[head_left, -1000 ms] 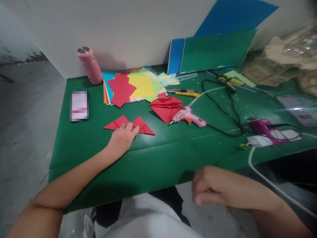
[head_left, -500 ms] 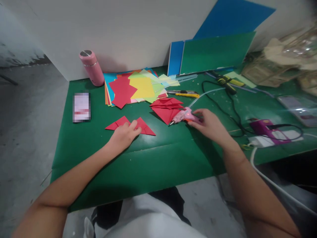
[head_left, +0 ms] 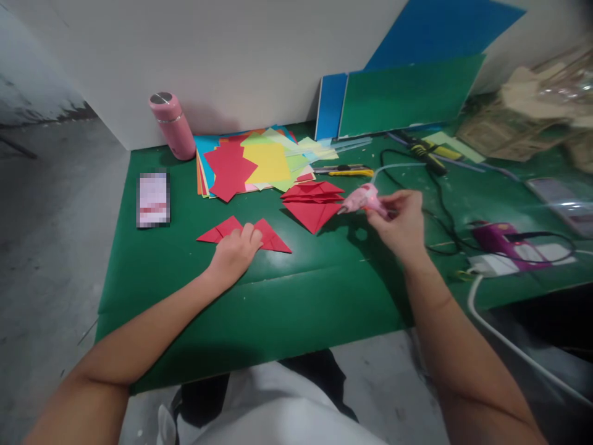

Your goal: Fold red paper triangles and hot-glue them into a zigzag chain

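Curled fingers of my left hand (head_left: 234, 250) press on a folded red paper (head_left: 277, 236), whose pointed ends stick out on both sides and whose middle is hidden under the hand. My right hand (head_left: 401, 219) grips a pink hot glue gun (head_left: 360, 199) by its handle, raised above the table with the nozzle toward the left. A clear glue stick (head_left: 393, 168) curves out of its back. Just left of the nozzle lie several more folded red papers (head_left: 314, 214), stacked loosely.
Behind are coloured paper sheets (head_left: 266, 164), a yellow utility knife (head_left: 345, 170) and a pink bottle (head_left: 173, 127). A blurred card-like item (head_left: 153, 199) lies at left. On the right are a black cable (head_left: 440, 213), a power strip (head_left: 498, 264) and a purple device (head_left: 498, 241).
My right hand has lifted the glue gun off the table, raising it up and to the right, away from the folded red papers. The left hand stays nearly still.
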